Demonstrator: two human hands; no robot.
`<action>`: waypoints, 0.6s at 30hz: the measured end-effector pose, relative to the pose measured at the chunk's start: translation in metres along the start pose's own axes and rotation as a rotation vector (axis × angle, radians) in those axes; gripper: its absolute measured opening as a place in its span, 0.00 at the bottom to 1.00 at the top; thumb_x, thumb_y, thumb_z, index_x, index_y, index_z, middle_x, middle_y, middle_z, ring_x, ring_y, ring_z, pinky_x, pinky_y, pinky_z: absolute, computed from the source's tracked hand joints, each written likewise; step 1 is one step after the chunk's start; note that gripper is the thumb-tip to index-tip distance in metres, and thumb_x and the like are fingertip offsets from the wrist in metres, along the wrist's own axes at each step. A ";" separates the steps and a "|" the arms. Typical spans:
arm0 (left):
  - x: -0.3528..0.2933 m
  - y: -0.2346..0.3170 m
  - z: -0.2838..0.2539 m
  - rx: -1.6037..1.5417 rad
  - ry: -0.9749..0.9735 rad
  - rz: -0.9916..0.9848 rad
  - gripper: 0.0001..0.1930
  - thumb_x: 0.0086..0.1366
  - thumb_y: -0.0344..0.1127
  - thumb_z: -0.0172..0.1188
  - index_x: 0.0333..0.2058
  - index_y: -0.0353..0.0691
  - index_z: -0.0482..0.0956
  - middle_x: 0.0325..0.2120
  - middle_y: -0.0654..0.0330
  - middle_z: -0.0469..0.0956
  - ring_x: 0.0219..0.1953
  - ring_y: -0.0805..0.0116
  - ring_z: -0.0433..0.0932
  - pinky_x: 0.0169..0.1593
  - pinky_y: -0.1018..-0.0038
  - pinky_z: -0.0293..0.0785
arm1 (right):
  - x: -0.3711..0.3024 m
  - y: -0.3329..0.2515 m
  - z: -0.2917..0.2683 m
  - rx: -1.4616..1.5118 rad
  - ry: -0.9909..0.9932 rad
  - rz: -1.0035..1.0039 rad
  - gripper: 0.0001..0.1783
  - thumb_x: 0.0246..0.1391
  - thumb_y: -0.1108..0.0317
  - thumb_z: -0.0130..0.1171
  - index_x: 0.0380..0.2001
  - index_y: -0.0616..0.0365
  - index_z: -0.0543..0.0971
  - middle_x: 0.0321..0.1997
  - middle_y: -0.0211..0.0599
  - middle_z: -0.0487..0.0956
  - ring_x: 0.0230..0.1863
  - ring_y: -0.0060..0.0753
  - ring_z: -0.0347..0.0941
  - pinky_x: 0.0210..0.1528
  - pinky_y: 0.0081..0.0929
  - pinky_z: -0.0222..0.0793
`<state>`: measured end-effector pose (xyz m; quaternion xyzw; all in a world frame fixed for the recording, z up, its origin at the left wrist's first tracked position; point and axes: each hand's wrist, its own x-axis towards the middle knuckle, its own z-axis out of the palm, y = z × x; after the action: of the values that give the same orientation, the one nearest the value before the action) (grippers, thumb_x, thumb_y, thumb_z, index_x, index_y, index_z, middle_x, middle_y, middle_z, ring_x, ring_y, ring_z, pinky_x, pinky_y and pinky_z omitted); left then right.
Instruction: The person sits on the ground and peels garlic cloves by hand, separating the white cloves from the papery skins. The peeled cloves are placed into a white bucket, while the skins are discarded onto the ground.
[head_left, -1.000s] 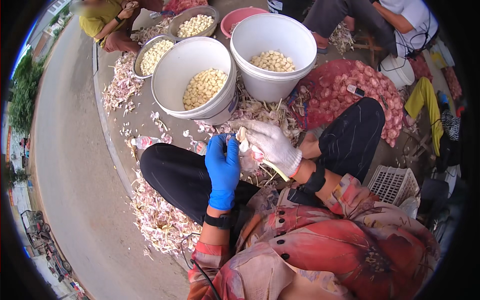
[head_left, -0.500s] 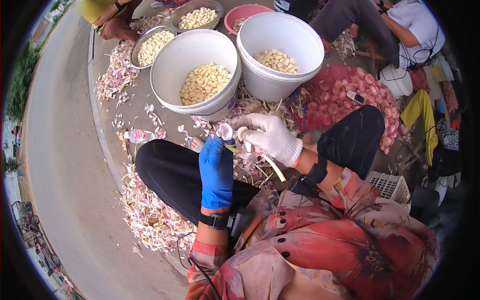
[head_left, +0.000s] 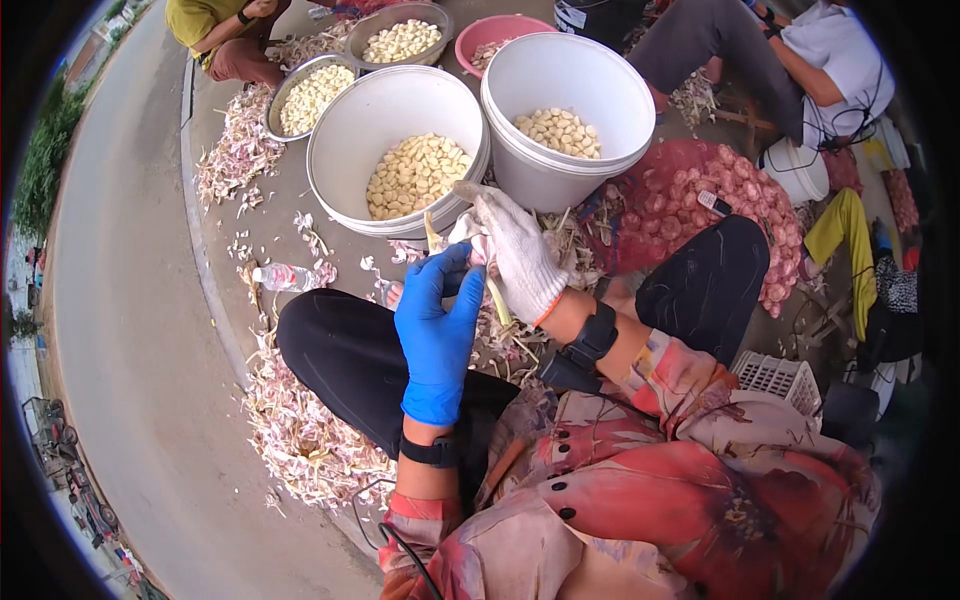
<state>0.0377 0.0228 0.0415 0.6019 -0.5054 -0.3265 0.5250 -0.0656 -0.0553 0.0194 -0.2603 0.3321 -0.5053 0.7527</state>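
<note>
My left hand (head_left: 436,335), in a blue glove, is closed with thumb and fingers pinching a garlic bulb (head_left: 479,250) with pale pinkish skin. My right hand (head_left: 518,255), in a soiled white knit glove, presses against the same bulb from the right; its fingers are closed together and reach up to the rim of the left white bucket (head_left: 330,203). Below the bulb a pale green garlic stalk (head_left: 498,302) sticks out. Peeled cloves (head_left: 418,176) lie in that bucket. The second white bucket (head_left: 570,75) also holds peeled cloves. My right thumb is mostly hidden.
Garlic skins (head_left: 310,430) are heaped beside my left knee, near a clear plastic bottle (head_left: 283,277). A red mesh sack of garlic (head_left: 690,195) lies right, with a phone (head_left: 714,203) on it. Metal bowls (head_left: 355,45) and a pink basin (head_left: 468,40) stand behind. Two people sit beyond.
My right hand has moved up and left, its fingers now at the bucket rim. The pale clove seen in its fingers no longer shows. My left hand has turned, keeping hold of the garlic.
</note>
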 end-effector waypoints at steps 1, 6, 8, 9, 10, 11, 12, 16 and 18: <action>-0.004 -0.006 0.000 0.013 -0.052 -0.022 0.12 0.65 0.26 0.61 0.47 0.31 0.80 0.36 0.61 0.81 0.39 0.75 0.78 0.47 0.76 0.75 | -0.005 0.004 -0.006 -0.117 -0.001 -0.064 0.17 0.70 0.64 0.46 0.56 0.58 0.74 0.30 0.24 0.72 0.23 0.11 0.65 0.22 0.12 0.62; -0.012 -0.006 0.009 0.221 -0.269 0.075 0.16 0.59 0.26 0.65 0.47 0.31 0.78 0.33 0.57 0.80 0.33 0.70 0.81 0.39 0.73 0.77 | -0.030 -0.001 -0.020 -0.496 0.145 -0.103 0.17 0.67 0.64 0.53 0.55 0.57 0.75 0.28 0.24 0.74 0.20 0.12 0.64 0.22 0.14 0.63; -0.016 -0.007 0.019 0.339 -0.308 0.169 0.15 0.57 0.26 0.65 0.45 0.31 0.78 0.32 0.53 0.80 0.31 0.64 0.82 0.38 0.71 0.78 | -0.040 -0.002 -0.030 -0.474 0.208 -0.049 0.15 0.64 0.63 0.57 0.49 0.60 0.77 0.34 0.28 0.79 0.26 0.15 0.69 0.26 0.18 0.67; -0.017 -0.007 0.024 0.392 -0.318 0.194 0.15 0.58 0.26 0.64 0.44 0.31 0.78 0.31 0.52 0.81 0.30 0.64 0.82 0.37 0.71 0.77 | -0.045 -0.002 -0.034 -0.463 0.237 -0.022 0.15 0.62 0.62 0.60 0.47 0.61 0.78 0.36 0.31 0.81 0.29 0.16 0.72 0.28 0.19 0.69; -0.018 -0.007 0.029 0.444 -0.326 0.220 0.14 0.58 0.26 0.63 0.44 0.31 0.79 0.30 0.51 0.81 0.29 0.63 0.82 0.36 0.71 0.77 | -0.041 0.011 -0.043 -0.470 0.302 -0.069 0.13 0.62 0.63 0.59 0.44 0.60 0.79 0.33 0.29 0.81 0.30 0.17 0.73 0.29 0.20 0.70; -0.020 -0.007 0.034 0.495 -0.334 0.249 0.13 0.58 0.26 0.62 0.43 0.31 0.80 0.29 0.49 0.81 0.28 0.62 0.82 0.35 0.70 0.76 | -0.042 0.014 -0.048 -0.415 0.321 -0.051 0.13 0.62 0.64 0.59 0.44 0.60 0.79 0.33 0.30 0.81 0.30 0.17 0.73 0.29 0.20 0.70; -0.022 -0.010 0.038 0.497 -0.319 0.274 0.13 0.58 0.26 0.60 0.42 0.32 0.80 0.29 0.49 0.81 0.28 0.60 0.81 0.35 0.69 0.76 | -0.044 0.017 -0.053 -0.360 0.338 -0.034 0.12 0.62 0.64 0.59 0.44 0.60 0.80 0.33 0.30 0.81 0.30 0.17 0.73 0.30 0.21 0.70; -0.028 -0.017 0.049 0.506 -0.260 0.299 0.12 0.57 0.26 0.57 0.41 0.32 0.80 0.27 0.47 0.80 0.27 0.55 0.81 0.34 0.65 0.76 | -0.049 0.017 -0.058 -0.300 0.385 -0.044 0.12 0.62 0.64 0.58 0.44 0.60 0.80 0.33 0.31 0.81 0.30 0.18 0.74 0.30 0.21 0.71; -0.029 -0.019 0.052 0.511 -0.232 0.296 0.12 0.57 0.26 0.56 0.40 0.33 0.79 0.26 0.47 0.80 0.26 0.54 0.80 0.34 0.64 0.76 | -0.048 0.017 -0.061 -0.368 0.389 -0.085 0.12 0.62 0.64 0.58 0.42 0.60 0.80 0.32 0.31 0.81 0.28 0.19 0.73 0.29 0.23 0.71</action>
<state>-0.0135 0.0336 0.0069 0.5931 -0.7096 -0.1755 0.3375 -0.1151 -0.0075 -0.0208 -0.3047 0.5455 -0.5081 0.5927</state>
